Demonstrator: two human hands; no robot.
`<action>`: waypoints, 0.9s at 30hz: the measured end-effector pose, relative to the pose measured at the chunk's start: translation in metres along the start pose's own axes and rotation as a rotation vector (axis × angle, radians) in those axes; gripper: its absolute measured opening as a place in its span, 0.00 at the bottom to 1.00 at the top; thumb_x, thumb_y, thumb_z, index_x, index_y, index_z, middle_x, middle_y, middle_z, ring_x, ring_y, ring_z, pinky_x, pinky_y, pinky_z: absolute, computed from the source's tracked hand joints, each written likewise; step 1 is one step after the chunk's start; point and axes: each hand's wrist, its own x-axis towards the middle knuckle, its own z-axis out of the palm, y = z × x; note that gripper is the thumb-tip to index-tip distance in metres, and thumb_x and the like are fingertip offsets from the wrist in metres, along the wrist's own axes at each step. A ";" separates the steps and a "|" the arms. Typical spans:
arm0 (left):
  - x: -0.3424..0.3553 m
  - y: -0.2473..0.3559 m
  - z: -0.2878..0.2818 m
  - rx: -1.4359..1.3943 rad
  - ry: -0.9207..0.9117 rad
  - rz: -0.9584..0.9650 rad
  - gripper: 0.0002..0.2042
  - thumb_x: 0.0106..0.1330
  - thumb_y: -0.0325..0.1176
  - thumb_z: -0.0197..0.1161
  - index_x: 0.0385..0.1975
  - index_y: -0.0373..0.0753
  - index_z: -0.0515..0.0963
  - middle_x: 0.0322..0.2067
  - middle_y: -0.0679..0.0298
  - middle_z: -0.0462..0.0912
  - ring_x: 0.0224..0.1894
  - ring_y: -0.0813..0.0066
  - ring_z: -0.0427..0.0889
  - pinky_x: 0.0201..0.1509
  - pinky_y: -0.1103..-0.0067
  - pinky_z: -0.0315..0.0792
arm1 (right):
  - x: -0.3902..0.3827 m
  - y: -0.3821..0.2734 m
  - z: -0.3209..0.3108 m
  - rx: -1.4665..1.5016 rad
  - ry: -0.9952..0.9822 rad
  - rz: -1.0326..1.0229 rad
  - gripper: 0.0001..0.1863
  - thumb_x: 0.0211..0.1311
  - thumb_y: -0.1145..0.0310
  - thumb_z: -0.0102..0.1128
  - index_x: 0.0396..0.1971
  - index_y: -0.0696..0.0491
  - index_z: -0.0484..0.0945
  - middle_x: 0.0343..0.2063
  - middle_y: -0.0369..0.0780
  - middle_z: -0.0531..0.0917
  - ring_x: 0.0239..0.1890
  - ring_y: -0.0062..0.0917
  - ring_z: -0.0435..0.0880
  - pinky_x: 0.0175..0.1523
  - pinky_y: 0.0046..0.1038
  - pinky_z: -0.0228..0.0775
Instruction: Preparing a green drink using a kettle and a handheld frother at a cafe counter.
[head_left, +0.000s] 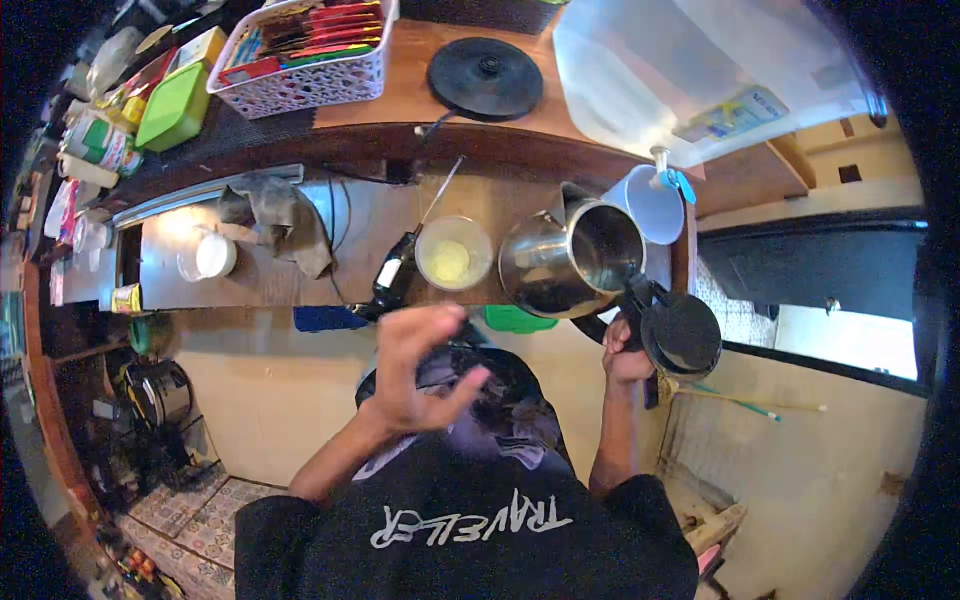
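Observation:
My right hand [625, 357] is closed around the black handle of a shiny steel electric kettle [540, 262]. The kettle tilts, and its black lid [681, 335] is swung back so the inside shows. My left hand [412, 372] is raised in front of my body, thumb and fingers apart, holding nothing. Beyond it on the counter stands a clear round tub [454, 254] with something pale yellow in it. Left of the tub lies a black tool [396, 272] with a white label and a thin metal rod. A translucent cup [652, 205] stands behind the kettle.
A large clear water dispenser [700, 85] with a blue tap hangs over the cup. On the raised shelf are the black kettle base [485, 78], a white basket [300, 85] of packets and a green box [172, 107]. A grey cloth [280, 225] and white container [214, 256] lie left.

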 end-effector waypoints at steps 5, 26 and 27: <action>0.062 0.059 0.027 -0.169 -0.236 0.607 0.16 0.56 0.32 0.60 0.45 0.37 0.79 0.39 0.66 0.79 0.35 0.79 0.76 0.35 0.81 0.67 | -0.007 -0.012 0.025 0.001 0.067 -0.037 0.34 0.57 0.32 0.39 0.17 0.52 0.68 0.10 0.35 0.68 0.08 0.19 0.63 0.15 0.20 0.53; -0.029 -0.007 0.011 -0.595 -0.931 -0.433 0.09 0.67 0.37 0.58 0.35 0.37 0.75 0.36 0.58 0.76 0.42 0.59 0.78 0.46 0.69 0.72 | -0.040 -0.030 -0.065 -0.309 0.279 0.078 0.35 0.58 0.31 0.37 0.16 0.51 0.66 0.09 0.33 0.65 0.08 0.19 0.62 0.15 0.20 0.52; -0.032 -0.010 0.010 -0.570 -0.858 -0.359 0.08 0.66 0.36 0.59 0.35 0.37 0.75 0.36 0.58 0.76 0.41 0.59 0.78 0.44 0.69 0.73 | -0.042 -0.027 -0.080 -0.203 0.319 0.071 0.35 0.58 0.31 0.36 0.16 0.52 0.66 0.09 0.34 0.65 0.07 0.19 0.62 0.15 0.20 0.53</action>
